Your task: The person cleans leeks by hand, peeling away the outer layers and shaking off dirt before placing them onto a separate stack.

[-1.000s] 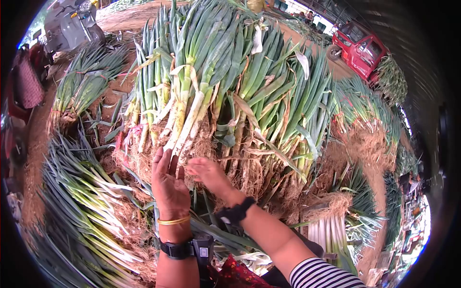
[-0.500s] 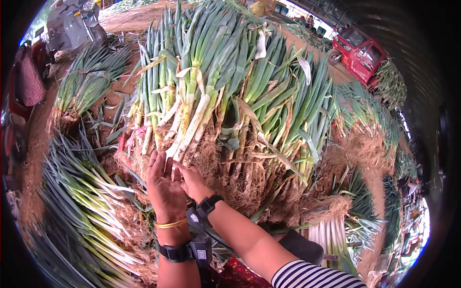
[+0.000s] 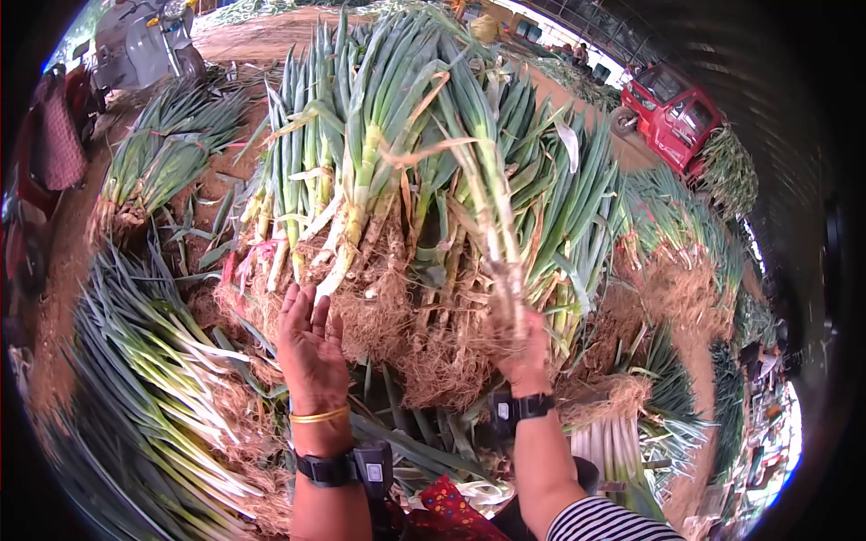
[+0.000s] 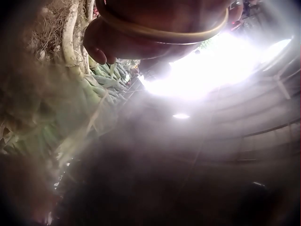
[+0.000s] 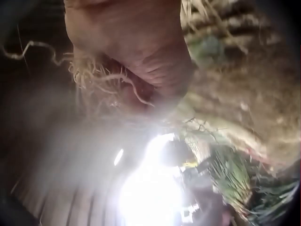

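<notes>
My right hand (image 3: 525, 356) grips long green onions (image 3: 494, 212) at the root end, their pale stalks and green leaves leaning up and away over the heap. Fine roots (image 5: 101, 77) stick out of that curled hand in the right wrist view. On the left, my left hand (image 3: 313, 361) is raised palm up with its fingers extended and nothing in it. Its fingertips are right by the white base of another green onion (image 3: 343, 257) at the front of the big pile. In the left wrist view, part of the left hand (image 4: 136, 49) shows beside pale stalks.
A loose row of green onions (image 3: 171, 388) lies at left, with a tied bundle (image 3: 171, 144) behind it. More bundles (image 3: 677, 225) stand at right. Farther back are a red three-wheeler (image 3: 672, 117) and a grey scooter (image 3: 149, 45).
My right hand went in beside the left hand at the pile's front, then moved right with green onions in its grip. The left hand stays palm up in nearly the same place.
</notes>
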`<state>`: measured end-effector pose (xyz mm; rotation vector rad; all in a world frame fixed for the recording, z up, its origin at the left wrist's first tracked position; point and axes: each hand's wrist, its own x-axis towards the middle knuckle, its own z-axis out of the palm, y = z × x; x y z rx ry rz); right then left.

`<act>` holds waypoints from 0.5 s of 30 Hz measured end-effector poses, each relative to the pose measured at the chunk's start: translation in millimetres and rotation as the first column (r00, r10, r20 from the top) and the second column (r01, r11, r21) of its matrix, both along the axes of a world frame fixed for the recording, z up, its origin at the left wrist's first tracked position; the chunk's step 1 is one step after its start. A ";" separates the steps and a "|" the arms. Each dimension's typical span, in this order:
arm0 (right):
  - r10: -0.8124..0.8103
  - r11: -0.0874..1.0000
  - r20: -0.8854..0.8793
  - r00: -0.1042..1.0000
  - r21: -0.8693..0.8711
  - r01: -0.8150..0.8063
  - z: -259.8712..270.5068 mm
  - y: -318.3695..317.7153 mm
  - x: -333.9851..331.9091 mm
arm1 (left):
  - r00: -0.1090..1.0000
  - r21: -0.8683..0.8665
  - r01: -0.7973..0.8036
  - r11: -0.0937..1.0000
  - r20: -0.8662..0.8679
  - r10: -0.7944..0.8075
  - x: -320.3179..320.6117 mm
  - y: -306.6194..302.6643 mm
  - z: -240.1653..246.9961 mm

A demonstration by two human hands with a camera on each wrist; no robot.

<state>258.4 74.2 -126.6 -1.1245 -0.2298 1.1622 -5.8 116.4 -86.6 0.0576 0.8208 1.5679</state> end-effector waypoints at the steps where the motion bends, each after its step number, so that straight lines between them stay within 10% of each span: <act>1: 0.143 0.969 0.311 0.939 -0.236 -0.070 -23.2 -1.4 21.9 | 1.000 0.001 0.005 1.000 0.001 -0.005 1.6 -0.7 0.3; 3: 0.339 0.884 0.545 0.766 -0.464 -0.061 -65.0 2.8 46.7 | 1.000 -0.016 0.008 1.000 0.003 -0.008 2.2 0.0 0.4; 5: 0.068 0.995 0.887 0.458 -0.092 0.030 -84.2 4.2 52.3 | 1.000 -0.003 -0.008 1.000 0.000 0.008 2.0 -0.5 -4.1; 8: 0.081 0.995 0.934 0.348 -0.056 -0.080 -25.1 17.3 -9.8 | 0.999 -0.006 -0.030 1.000 -0.012 0.030 4.4 0.1 -4.6; 15: 0.533 0.746 0.623 0.573 -0.026 -0.665 -78.1 83.2 -154.3 | 0.998 -0.001 -0.055 0.998 0.010 0.055 5.4 3.2 -9.6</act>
